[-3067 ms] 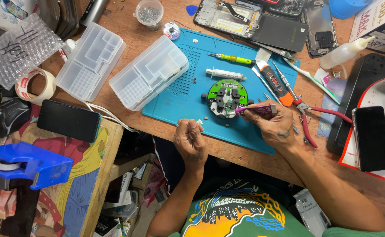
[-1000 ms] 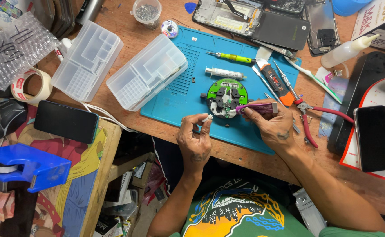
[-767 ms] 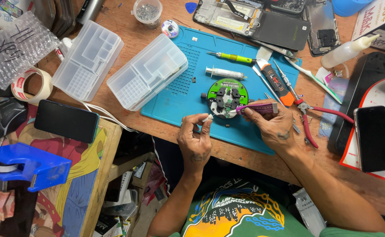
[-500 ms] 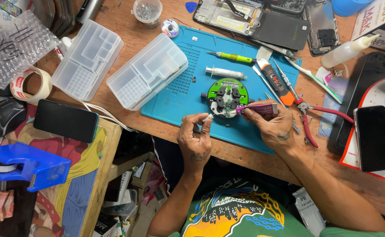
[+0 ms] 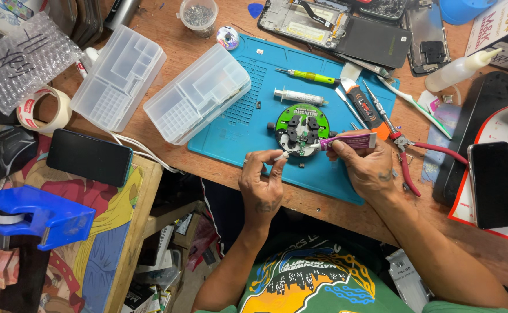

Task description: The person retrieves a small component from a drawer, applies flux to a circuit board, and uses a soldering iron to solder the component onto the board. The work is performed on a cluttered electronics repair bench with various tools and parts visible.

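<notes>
The round green fixture [image 5: 301, 128] sat on the blue work mat [image 5: 254, 110], just far of both your hands, with a small board clamped at its centre. Your right hand [image 5: 365, 169] was closed around a purple tube [image 5: 348, 141], whose long axis ran left to right, its nozzle end pointing left and touching the fixture's right edge. Your left hand [image 5: 262, 184] lay near-left of the fixture, thumb and forefinger pinched together on a small white piece [image 5: 279, 155] held just beside the fixture's near-left rim. The two hands were apart, the fixture between and beyond them; the right hand, through the tube, was the closer to it.

A white syringe [image 5: 299, 97] and a green-handled screwdriver [image 5: 310, 76] lay far of the fixture. Red-handled pliers [image 5: 425, 156] rested right of your right hand. Two clear compartment boxes [image 5: 198, 93] stood at the mat's left.
</notes>
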